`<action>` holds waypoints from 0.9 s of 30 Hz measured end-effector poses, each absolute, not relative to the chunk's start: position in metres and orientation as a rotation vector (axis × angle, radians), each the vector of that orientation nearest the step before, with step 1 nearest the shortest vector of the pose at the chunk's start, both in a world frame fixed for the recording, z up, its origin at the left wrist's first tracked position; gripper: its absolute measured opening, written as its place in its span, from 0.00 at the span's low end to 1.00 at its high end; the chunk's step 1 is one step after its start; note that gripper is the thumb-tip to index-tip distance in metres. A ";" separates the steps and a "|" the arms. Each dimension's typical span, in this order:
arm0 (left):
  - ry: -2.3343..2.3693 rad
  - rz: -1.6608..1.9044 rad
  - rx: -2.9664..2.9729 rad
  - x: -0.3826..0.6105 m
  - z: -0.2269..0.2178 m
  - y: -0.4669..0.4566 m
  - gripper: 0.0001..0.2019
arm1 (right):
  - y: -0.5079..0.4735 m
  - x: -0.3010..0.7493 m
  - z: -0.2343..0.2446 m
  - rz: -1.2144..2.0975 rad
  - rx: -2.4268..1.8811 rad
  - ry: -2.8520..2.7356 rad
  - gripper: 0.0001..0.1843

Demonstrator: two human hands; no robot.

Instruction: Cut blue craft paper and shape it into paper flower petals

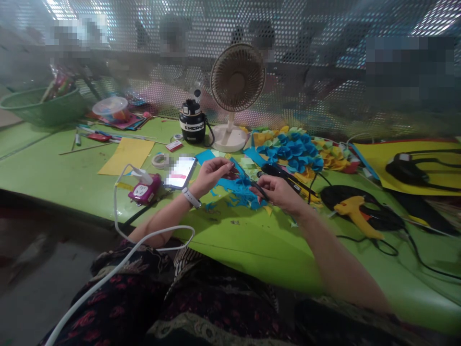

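My left hand is pinched on a blue paper piece over the green table. A white watch is on that wrist. My right hand is closed round a thin dark tool that points at the same blue paper. Blue paper scraps lie under both hands. Beyond them sits a pile of blue, yellow and green paper flowers.
A phone and a pink power adapter with a white cable lie to the left. A yellow glue gun, black scissors, a small fan, a black jar, tape, yellow sheets and a green basket stand around.
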State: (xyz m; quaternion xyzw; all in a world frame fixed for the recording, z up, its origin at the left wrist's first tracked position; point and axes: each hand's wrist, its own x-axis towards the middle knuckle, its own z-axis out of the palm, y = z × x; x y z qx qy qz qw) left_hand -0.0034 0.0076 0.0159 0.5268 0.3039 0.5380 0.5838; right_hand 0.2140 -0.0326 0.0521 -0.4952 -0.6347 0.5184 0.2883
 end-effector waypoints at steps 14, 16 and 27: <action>0.528 0.997 0.636 0.008 0.013 0.010 0.32 | -0.031 0.203 0.036 1.414 -1.445 -1.758 0.32; 0.525 0.991 0.626 0.009 0.011 0.009 0.31 | -0.031 0.202 0.034 1.407 -1.444 -1.770 0.31; 0.551 0.973 0.613 0.009 0.010 0.011 0.32 | -0.030 0.204 0.029 1.401 -1.429 -1.830 0.31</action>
